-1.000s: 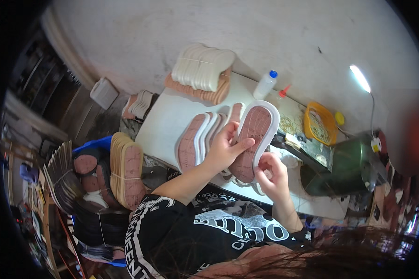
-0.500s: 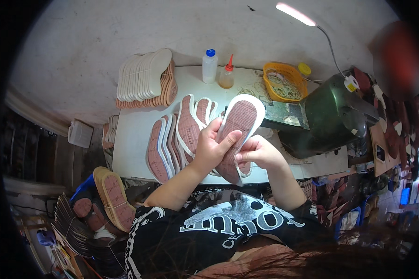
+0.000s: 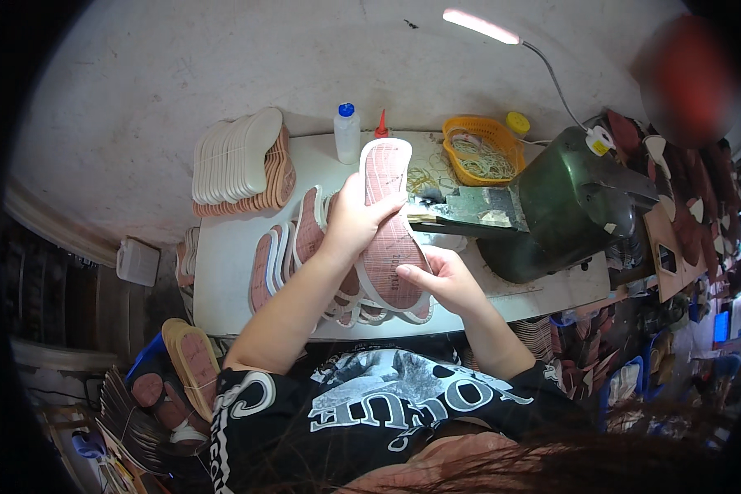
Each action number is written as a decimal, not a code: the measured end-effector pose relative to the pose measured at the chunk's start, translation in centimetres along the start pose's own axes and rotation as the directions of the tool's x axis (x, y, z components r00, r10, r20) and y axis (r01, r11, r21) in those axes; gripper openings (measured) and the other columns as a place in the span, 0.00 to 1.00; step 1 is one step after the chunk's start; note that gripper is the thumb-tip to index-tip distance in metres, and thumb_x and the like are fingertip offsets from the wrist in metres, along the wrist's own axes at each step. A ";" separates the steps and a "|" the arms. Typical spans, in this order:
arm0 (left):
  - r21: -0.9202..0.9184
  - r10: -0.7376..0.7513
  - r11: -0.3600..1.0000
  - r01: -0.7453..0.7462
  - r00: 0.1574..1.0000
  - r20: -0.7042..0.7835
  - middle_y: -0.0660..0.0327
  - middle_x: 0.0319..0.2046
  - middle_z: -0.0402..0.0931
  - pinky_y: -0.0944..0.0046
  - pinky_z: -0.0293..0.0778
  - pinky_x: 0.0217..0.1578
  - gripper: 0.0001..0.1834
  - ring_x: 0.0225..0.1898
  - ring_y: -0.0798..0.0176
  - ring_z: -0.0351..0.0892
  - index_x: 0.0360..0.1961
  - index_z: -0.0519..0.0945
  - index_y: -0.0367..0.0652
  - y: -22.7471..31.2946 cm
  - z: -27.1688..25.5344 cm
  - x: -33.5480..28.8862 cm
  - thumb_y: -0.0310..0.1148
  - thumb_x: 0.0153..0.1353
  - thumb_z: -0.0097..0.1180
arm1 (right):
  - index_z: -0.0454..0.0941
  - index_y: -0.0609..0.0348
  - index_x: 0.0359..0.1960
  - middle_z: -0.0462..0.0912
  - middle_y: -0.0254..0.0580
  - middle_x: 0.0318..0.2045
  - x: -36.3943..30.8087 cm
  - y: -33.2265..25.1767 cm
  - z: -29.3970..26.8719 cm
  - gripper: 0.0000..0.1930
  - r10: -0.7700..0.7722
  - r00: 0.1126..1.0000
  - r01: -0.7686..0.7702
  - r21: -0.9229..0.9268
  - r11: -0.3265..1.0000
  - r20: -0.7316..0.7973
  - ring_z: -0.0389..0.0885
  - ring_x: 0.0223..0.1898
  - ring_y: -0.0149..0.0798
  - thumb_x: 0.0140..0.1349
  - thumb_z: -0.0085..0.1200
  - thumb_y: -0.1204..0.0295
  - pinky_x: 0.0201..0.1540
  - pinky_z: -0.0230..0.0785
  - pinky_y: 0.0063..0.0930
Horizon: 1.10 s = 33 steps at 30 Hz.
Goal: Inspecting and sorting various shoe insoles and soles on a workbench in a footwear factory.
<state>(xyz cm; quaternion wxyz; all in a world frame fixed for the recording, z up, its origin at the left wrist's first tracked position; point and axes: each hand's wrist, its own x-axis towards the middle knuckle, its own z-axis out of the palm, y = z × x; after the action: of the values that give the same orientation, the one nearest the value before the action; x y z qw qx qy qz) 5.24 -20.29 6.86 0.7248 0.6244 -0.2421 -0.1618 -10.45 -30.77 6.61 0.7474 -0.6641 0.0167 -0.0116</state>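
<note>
Both of my hands hold a reddish-brown insole (image 3: 393, 255) with a pale rim, raised above the white table and standing nearly upright. My left hand (image 3: 361, 212) is closed round its left edge at the narrow waist, thumb lying across the face. My right hand (image 3: 451, 281) pinches the lower right edge, with its thumb on the face and its fingers mostly hidden behind. Under and beside my left forearm lie several similar insoles (image 3: 309, 230) with white rims, overlapping in a row. Some of them are covered by the held insole.
Bundled cream insoles (image 3: 235, 156) stand at the table's far left. A blue-capped bottle (image 3: 347, 136), a red-tipped bottle (image 3: 381, 123) and an orange basket (image 3: 479, 177) of cords are along the back. To the right sits a green machine (image 3: 543, 218) under a lit lamp (image 3: 481, 26).
The insole has turned from a rightward slant to nearly upright, showing its wider end at the bottom. My right hand has shifted its grip to that lower edge. The whole view has shifted slightly.
</note>
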 end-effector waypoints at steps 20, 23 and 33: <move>0.760 -0.148 0.637 0.127 0.988 -0.041 0.47 0.53 0.65 0.44 0.53 0.58 0.35 0.59 0.47 0.57 0.44 0.75 0.31 -1.4 2.3 5.5 0.56 0.50 0.57 | 0.76 0.67 0.42 0.82 0.47 0.31 -1.0 2.7 0.6 0.14 0.348 0.937 -0.277 0.523 0.806 -0.040 0.84 0.30 0.36 0.61 0.56 0.69 0.30 0.77 0.24; 0.774 -0.196 0.617 0.140 0.980 -0.020 0.45 0.55 0.65 0.44 0.54 0.58 0.36 0.60 0.45 0.58 0.44 0.75 0.30 -1.8 1.4 6.5 0.56 0.51 0.57 | 0.75 0.68 0.41 0.82 0.49 0.29 -0.3 2.8 1.9 0.14 0.286 0.950 -0.174 0.554 0.814 -0.121 0.83 0.28 0.36 0.63 0.53 0.67 0.31 0.77 0.24; 0.614 0.214 0.468 -0.635 0.756 0.619 0.46 0.57 0.66 0.45 0.37 0.67 0.33 0.67 0.49 0.52 0.50 0.73 0.41 -1.0 -0.3 11.3 0.56 0.52 0.57 | 0.75 0.70 0.40 0.82 0.51 0.27 3.4 1.7 2.5 0.16 0.302 0.913 -0.090 0.588 0.804 -0.273 0.83 0.26 0.36 0.64 0.49 0.64 0.30 0.76 0.24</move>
<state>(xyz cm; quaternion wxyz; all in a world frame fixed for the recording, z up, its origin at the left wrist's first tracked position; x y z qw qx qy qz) 14.83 -26.27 7.48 0.3030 0.7374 -0.6035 0.0145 -6.94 -28.18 5.17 0.8909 -0.3952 0.2165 -0.0564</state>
